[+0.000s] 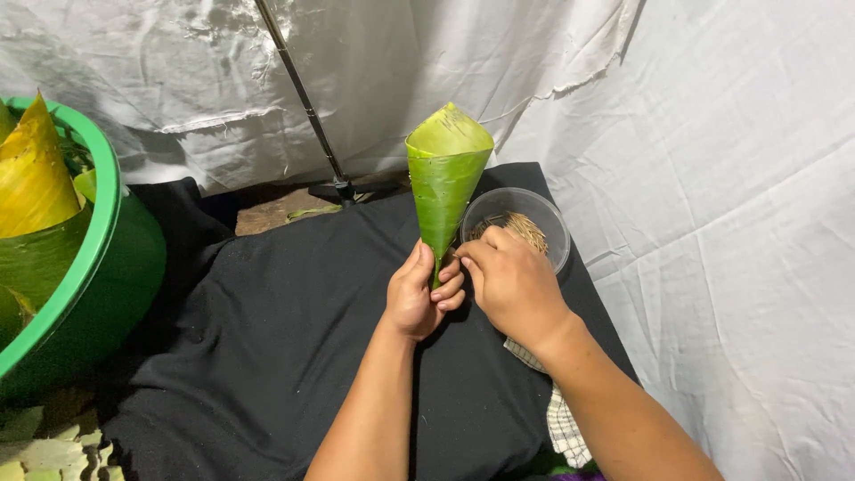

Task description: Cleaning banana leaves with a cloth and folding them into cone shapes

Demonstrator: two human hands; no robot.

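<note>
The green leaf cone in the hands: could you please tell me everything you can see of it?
The leaf cone is a fresh green leaf rolled into a funnel, glossy, with fine lengthwise veins. It stands upright, wide mouth up, one pointed flap rising at the rim's back. The left hand grips its narrow tip; the right hand has its fingers at the tip too. It is held above the black cloth.

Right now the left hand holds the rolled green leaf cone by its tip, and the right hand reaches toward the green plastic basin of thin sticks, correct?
Not quite. The left hand does hold the rolled green leaf cone by its tip, but the right hand is at a clear round plastic container of thin sticks, not the green basin, as the head view shows.
</note>
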